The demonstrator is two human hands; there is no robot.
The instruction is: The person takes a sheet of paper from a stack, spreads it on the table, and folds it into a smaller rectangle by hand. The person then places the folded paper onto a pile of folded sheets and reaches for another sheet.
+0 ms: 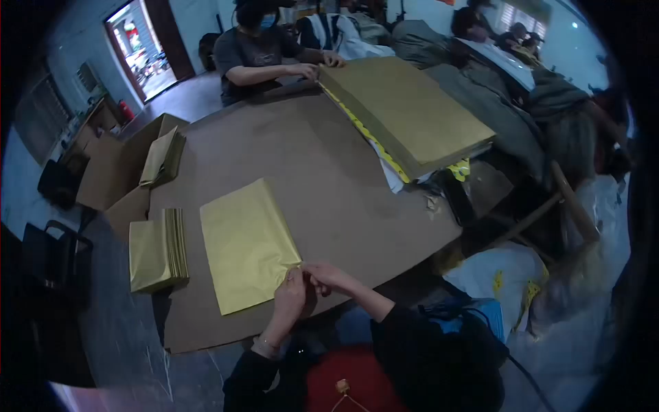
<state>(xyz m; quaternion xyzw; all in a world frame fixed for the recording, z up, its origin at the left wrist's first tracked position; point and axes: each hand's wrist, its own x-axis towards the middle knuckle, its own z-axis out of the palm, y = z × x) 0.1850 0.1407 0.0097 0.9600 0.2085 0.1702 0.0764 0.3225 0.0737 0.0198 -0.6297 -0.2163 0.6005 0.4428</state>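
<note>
A gold-coloured sheet of paper (pixel 244 247), possibly several layers thick, lies on the brown table board near its front edge. My left hand (pixel 291 294) is closed on the sheet's near right corner, thumb and fingers pinched together. Beside it my right hand (pixel 325 277) pinches the same corner from the right, its fingertips touching those of the left. The paper is creased and pulled up a little around that corner. What lies under my fingertips is hidden.
Left of the sheet stands a bundle of folded gold paper (pixel 156 253). Another folded bundle (pixel 163 156) leans by an open cardboard box (pixel 113 168). A thick paper stack (pixel 412 110) lies at the far right, where a co-worker's hands (pixel 321 65) touch its corner. Plastic bags (pixel 501 275) lie right.
</note>
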